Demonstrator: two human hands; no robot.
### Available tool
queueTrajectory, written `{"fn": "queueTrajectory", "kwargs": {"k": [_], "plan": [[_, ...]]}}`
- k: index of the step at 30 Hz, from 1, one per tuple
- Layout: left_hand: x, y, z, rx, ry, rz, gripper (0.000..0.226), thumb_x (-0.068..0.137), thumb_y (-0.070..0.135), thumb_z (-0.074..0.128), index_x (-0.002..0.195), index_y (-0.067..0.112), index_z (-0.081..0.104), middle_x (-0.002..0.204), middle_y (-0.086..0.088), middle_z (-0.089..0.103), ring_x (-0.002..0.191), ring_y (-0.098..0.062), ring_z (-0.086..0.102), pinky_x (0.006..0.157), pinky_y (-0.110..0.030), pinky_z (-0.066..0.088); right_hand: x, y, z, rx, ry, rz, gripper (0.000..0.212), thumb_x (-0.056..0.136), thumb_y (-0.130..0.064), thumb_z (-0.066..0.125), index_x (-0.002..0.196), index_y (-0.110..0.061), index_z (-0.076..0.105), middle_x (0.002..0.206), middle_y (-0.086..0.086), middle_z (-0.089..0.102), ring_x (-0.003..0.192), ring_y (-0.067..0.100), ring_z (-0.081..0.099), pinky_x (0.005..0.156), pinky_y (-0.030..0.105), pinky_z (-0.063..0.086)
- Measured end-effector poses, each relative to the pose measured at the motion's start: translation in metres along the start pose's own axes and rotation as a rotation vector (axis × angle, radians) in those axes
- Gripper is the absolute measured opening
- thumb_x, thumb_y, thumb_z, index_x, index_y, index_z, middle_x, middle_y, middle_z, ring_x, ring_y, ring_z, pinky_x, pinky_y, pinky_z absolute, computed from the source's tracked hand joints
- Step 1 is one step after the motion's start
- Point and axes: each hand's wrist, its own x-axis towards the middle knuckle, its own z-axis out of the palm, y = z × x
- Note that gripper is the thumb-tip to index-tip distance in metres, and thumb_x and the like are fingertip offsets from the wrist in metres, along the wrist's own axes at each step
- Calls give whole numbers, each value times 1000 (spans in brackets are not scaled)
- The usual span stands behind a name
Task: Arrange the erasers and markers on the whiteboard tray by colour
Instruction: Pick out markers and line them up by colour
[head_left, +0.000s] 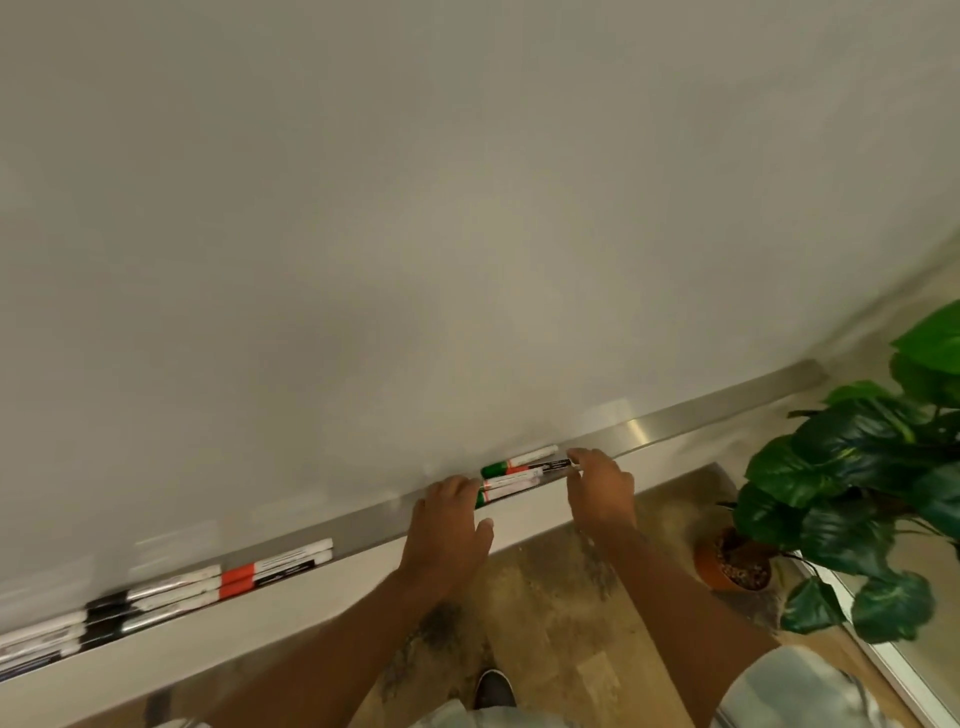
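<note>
A long metal whiteboard tray (675, 423) runs from lower left to upper right under the whiteboard (415, 208). A small bunch of green-capped markers (514, 475) lies in the tray between my hands. My left hand (449, 525) rests on the tray edge with its fingers against the bunch's cap end. My right hand (600, 486) touches the other end with its fingertips. Two red-capped markers (278, 566) lie further left. Black-capped markers (150, 603) lie beyond them, and more white barrels (36, 642) sit at the far left. No eraser is in view.
A potted plant (862, 499) with large green leaves stands on the floor at the right, close to my right arm. My shoe (494, 688) shows on the patterned floor below. The tray's right stretch holds no markers.
</note>
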Motion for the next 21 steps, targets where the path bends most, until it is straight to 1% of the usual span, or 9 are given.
{"fn": "queueTrajectory", "kwargs": {"k": [2, 4, 7, 9, 11, 13, 15, 18, 21], "plan": [[7, 9, 11, 23, 0, -29, 65, 103, 42, 51, 160, 19, 30, 163, -2, 35, 150, -23, 29, 124, -42, 26, 17, 18, -9, -105, -45, -75, 33, 103, -24, 54, 135, -24, 61, 134, -1, 65, 120, 21, 60, 104, 41, 39], [10, 15, 20, 19, 4, -77, 71, 103, 42, 52, 162, 18, 21, 167, -3, 27, 153, -24, 24, 126, -44, 25, 32, 30, -13, -157, -70, -160, 32, 102, -26, 55, 133, -25, 62, 132, -2, 66, 119, 20, 60, 103, 41, 40], [13, 17, 29, -5, 8, -164, 78, 102, 42, 52, 164, 17, 11, 169, -5, 22, 155, -25, 21, 127, -45, 24, 49, 34, -14, -247, -120, -306, 26, 101, -24, 54, 123, -30, 66, 119, -6, 68, 110, 19, 59, 97, 40, 42], [11, 13, 33, 0, 5, -213, 78, 102, 44, 52, 164, 18, 12, 170, -5, 23, 155, -25, 22, 127, -45, 24, 59, 36, -13, -338, -171, -405, 22, 101, -28, 54, 118, -32, 68, 112, -7, 68, 104, 18, 58, 94, 40, 42], [8, 5, 34, 40, 13, -231, 75, 101, 46, 52, 162, 18, 17, 167, -5, 28, 153, -25, 27, 126, -44, 26, 65, 36, -11, -436, -214, -482, 21, 101, -30, 53, 116, -31, 68, 111, -7, 68, 103, 19, 59, 94, 40, 41], [3, -5, 34, 108, 43, -217, 72, 101, 50, 52, 159, 17, 27, 162, -4, 37, 149, -25, 35, 124, -42, 30, 72, 38, -9, -492, -221, -535, 22, 99, -24, 52, 115, -31, 67, 112, -6, 67, 103, 20, 59, 95, 40, 40], [-3, -13, 34, 186, 47, -192, 70, 101, 54, 49, 157, 16, 34, 159, -4, 42, 147, -25, 37, 122, -42, 31, 77, 39, -8, -513, -220, -575, 24, 97, -18, 53, 113, -28, 68, 113, -4, 66, 104, 21, 59, 96, 40, 41], [-11, -23, 37, 270, 15, -156, 73, 102, 59, 44, 159, 15, 33, 163, -5, 38, 152, -25, 31, 124, -42, 26, 80, 45, -8, -509, -204, -609, 26, 95, -14, 54, 115, -25, 67, 116, -1, 64, 108, 23, 57, 98, 41, 41], [-12, -25, 39, 288, -8, -150, 76, 102, 61, 39, 162, 15, 27, 168, -5, 30, 156, -24, 22, 127, -41, 18, 81, 60, -10, -420, -139, -565, 28, 93, -8, 54, 113, -23, 67, 114, 0, 62, 107, 24, 58, 97, 40, 40]]}}
